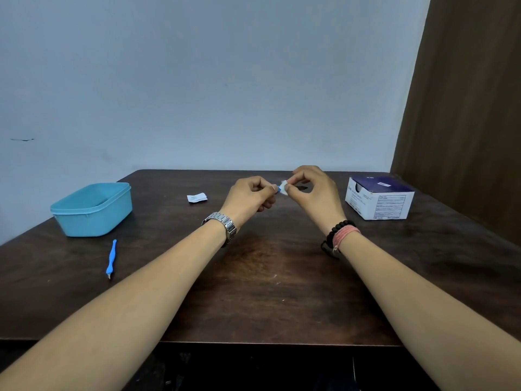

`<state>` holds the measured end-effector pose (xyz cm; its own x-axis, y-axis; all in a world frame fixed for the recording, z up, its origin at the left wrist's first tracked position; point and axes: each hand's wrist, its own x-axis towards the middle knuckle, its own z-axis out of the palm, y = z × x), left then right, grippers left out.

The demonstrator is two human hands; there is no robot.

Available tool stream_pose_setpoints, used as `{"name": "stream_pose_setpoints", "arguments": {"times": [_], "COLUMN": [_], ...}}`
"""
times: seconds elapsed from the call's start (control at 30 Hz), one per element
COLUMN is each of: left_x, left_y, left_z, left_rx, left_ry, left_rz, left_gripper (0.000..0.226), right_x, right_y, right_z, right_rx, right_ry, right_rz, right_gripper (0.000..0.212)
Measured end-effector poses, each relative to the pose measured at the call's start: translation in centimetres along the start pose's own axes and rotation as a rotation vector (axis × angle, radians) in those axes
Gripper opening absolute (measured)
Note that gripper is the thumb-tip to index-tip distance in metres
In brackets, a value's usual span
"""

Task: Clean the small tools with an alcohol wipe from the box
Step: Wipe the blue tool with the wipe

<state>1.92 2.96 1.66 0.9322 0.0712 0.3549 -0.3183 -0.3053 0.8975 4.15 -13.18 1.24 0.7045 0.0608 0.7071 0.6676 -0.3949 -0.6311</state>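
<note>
Above the dark wooden table's point(267, 277) middle, left hand point(248, 197) pinches a small blue tool point(278, 189); right hand point(313, 190) pinches the alcohol wipe point(284, 187) around it. Wipe box point(379, 200) sits near the right edge, turquoise tub point(93, 210) near the left, contents unseen.

1. A plain pale blue-grey wall point(197, 80) fills the view from nine to one o'clock, with a small dark mark point(22, 139) at nine o'clock.
2. A brown panel point(465, 94), perhaps a wooden door or a curtain, stands at two o'clock.
3. A dark wooden table point(267, 277) with visible grain spans the lower half, its far edge touching the wall.
4. Light is soft and even.
</note>
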Motion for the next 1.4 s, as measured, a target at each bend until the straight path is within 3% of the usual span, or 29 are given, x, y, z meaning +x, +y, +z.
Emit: {"name": "stream_pose_setpoints", "arguments": {"times": [0.37,0.7,1.0,1.2,1.3,1.4], "left_x": [0.0,0.3,0.4,0.1,0.3,0.5], "left_y": [0.1,0.2,0.2,-0.2,-0.2,-0.6], "left_z": [-0.4,-0.7,-0.6,0.1,0.0,-0.3], "left_rx": [-0.004,-0.011,-0.099,-0.239,-0.282,-0.157], "left_ry": [0.000,0.069,0.134,-0.002,0.026,0.030], "left_rz": [0.026,0.006,0.023,-0.012,-0.022,-0.002], "left_gripper": [0.016,0.019,0.013,0.002,0.004,0.010], "right_x": [0.5,0.5,-0.1,-0.3,-0.2,0.0], "right_y": [1.7,1.2,0.3,-0.1,-0.1,-0.3], "right_z": [-0.2,-0.9,0.0,0.7,0.6,0.2], "right_rx": [-0.082,-0.037,0.093,0.241,0.220,0.289], "right_ry": [0.045,0.064,-0.120,-0.234,-0.173,-0.085], "right_rz": [0.220,0.294,0.321,0.327,0.339,0.358], "right_gripper": [0.016,0.015,0.010,0.011,0.011,0.012]}}
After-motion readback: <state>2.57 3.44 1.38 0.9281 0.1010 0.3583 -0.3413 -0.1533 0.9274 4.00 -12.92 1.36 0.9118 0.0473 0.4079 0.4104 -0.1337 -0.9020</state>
